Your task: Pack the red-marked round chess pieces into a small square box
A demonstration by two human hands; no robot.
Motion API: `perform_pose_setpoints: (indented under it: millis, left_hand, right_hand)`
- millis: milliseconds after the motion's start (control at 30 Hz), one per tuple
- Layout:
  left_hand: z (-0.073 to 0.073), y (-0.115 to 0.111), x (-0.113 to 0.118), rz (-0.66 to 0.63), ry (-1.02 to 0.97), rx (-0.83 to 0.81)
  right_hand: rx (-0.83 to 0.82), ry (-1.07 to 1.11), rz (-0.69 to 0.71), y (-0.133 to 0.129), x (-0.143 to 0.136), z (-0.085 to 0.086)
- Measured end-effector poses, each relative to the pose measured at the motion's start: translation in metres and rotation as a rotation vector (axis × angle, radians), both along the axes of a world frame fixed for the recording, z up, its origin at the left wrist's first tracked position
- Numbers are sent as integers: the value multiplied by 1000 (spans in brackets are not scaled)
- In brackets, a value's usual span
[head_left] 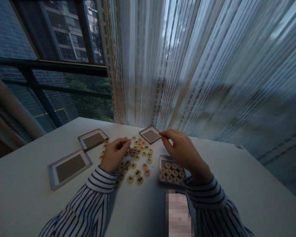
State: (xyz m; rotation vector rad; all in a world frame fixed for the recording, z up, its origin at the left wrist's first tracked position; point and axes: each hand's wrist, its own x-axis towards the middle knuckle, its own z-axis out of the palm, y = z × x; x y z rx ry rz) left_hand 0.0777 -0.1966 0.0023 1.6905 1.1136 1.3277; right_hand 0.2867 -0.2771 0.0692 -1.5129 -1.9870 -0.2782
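My left hand [115,153] is over the left side of a loose spread of Chinese chess pieces [137,172]. Its thumb and fingers are pinched together; whatever is between them is too small to make out, and some pieces are hidden behind the hand. At the far side, my right hand [180,148] has its fingertips pinched at the right corner of a small shallow box [151,135] with a grey inside. Below my right wrist stands another box [163,161] holding rows of red-marked pieces, its right side partly covered by my arm.
Two more shallow boxes, a far one [93,141] and a nearer one [70,168], lie at the left on the white table [135,210]. A phone-like object [179,214], blurred by pixels, lies by my right sleeve. String curtains [148,65] hang behind the table's far edge.
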Motion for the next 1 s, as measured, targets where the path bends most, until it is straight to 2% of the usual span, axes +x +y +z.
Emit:
perform_pose_setpoints:
  millis: [200,433,667,1000]
  left_hand:
    - [-11,3,-6,25,149,67]
    - [-18,-4,-2,-8,356,212]
    - [-30,-5,-2,-79,462,320]
    - [-27,-10,3,-171,541,425]
  right_hand:
    - [-30,-37,25,8,4,-3]
    - [-135,-68,-69,5,15,0]
    - [-247,-203,-81,2,21,1]
    - [-306,-252,-61,6,20,-2]
